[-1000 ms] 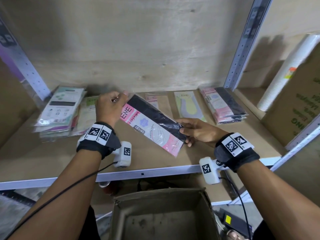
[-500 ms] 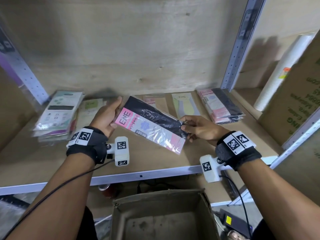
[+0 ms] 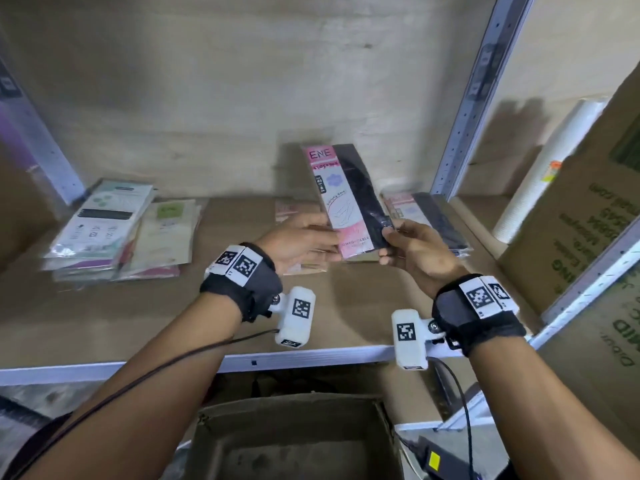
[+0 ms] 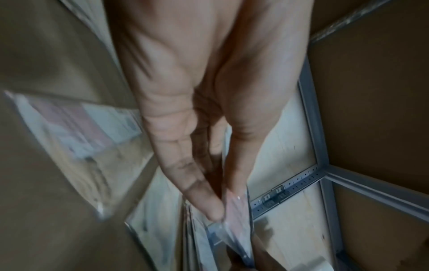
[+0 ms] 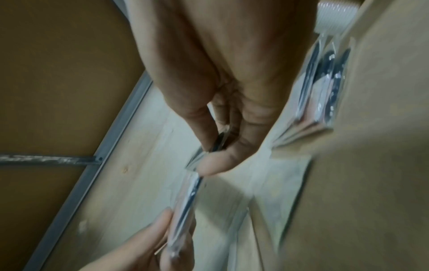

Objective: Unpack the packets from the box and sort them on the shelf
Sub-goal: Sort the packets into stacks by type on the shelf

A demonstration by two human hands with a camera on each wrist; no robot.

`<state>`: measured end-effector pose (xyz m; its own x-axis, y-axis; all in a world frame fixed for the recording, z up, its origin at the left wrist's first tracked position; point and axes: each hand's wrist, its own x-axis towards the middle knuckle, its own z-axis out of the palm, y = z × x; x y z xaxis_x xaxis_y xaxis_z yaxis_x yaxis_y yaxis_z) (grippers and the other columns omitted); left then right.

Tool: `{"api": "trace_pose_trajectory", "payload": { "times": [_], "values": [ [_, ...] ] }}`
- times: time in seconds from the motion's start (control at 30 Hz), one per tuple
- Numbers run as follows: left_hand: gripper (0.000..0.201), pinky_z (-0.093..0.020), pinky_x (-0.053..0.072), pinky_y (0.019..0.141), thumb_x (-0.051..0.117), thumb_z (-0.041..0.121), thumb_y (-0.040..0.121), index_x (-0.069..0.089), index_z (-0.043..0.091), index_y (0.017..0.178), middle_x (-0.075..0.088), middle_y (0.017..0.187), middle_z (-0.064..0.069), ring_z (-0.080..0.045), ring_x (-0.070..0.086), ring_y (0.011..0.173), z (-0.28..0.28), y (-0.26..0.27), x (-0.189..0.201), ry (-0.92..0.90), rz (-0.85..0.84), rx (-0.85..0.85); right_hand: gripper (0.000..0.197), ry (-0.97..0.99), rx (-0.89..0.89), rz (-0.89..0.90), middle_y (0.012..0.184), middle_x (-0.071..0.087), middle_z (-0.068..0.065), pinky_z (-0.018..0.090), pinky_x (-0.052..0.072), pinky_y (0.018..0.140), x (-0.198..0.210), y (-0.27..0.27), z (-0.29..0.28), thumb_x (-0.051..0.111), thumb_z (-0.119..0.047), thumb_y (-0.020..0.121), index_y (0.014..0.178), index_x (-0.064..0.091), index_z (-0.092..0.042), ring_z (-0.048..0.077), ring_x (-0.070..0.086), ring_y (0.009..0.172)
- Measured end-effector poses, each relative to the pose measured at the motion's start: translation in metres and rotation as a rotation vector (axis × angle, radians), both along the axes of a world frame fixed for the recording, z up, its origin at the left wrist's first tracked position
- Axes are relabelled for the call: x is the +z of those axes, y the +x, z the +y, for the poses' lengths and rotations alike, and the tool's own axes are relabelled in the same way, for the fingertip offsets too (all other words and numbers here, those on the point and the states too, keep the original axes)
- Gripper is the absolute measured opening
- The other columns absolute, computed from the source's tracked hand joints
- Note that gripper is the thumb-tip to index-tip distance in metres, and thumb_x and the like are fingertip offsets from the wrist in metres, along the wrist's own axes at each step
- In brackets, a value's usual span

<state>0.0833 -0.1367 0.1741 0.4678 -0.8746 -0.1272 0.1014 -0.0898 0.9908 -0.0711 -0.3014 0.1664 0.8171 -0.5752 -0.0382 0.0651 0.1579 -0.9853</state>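
Note:
A pink and black ENE packet (image 3: pixel 346 199) stands nearly upright over the back of the shelf board (image 3: pixel 346 306), its top against the plywood back wall. My left hand (image 3: pixel 304 240) pinches its lower left edge, and the left wrist view shows thumb and fingers (image 4: pixel 209 205) closed on the clear wrapper (image 4: pixel 239 216). My right hand (image 3: pixel 408 244) pinches the lower right corner between thumb and forefinger (image 5: pixel 216 165); the packet (image 5: pixel 185 207) shows edge-on there. The open cardboard box (image 3: pixel 291 441) sits below the shelf, showing a bare bottom.
A stack of matching pink and black packets (image 3: pixel 433 223) lies just right of the held one. Green and white packet stacks (image 3: pixel 104 223) lie at the left. A grey upright post (image 3: pixel 464 133), a roll of paper cups (image 3: pixel 540 178) and a big carton (image 3: pixel 588 220) stand at the right.
The packet has swung from lying slantwise to nearly upright and moved right. My left hand has slid from its top end down to its lower edge, beside the right hand.

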Motion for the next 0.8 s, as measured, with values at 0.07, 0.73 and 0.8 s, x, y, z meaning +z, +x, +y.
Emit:
{"api": "trace_pose_trajectory", "payload": {
  "times": [0.07,0.73,0.8],
  "values": [
    [0.036,-0.028,0.061,0.085,0.074,0.01,0.09,0.067,0.004,0.125,0.076,0.113,-0.01,-0.024,0.074,0.104,-0.02,-0.005,0.007,0.001,-0.016,0.036,0.003,-0.035,-0.086,-0.029,0.073,0.064,0.01,0.025,0.054,0.051,0.001,-0.005,-0.013,0.061,-0.004,0.095,0.094,0.058,-0.003,0.017,0.063,0.053],
    [0.04,-0.041,0.06,0.091,0.075,-0.007,0.084,0.063,-0.011,0.123,0.067,0.127,-0.024,-0.034,0.073,0.104,-0.181,-0.057,-0.001,0.254,-0.137,0.166,0.031,-0.414,-0.51,0.404,0.104,0.07,0.006,0.038,0.053,0.094,-0.019,-0.046,-0.126,0.07,-0.014,0.088,0.118,0.064,-0.01,0.023,0.067,0.096],
    [0.039,-0.043,0.06,0.092,0.076,-0.007,0.083,0.064,-0.012,0.12,0.068,0.125,-0.025,-0.034,0.073,0.103,-0.181,-0.054,-0.004,0.276,-0.149,0.192,0.026,-0.423,-0.505,0.404,0.098,0.07,0.004,0.034,0.054,0.088,-0.021,-0.044,-0.125,0.072,-0.014,0.087,0.112,0.066,-0.011,0.021,0.067,0.09]
  ]
}}
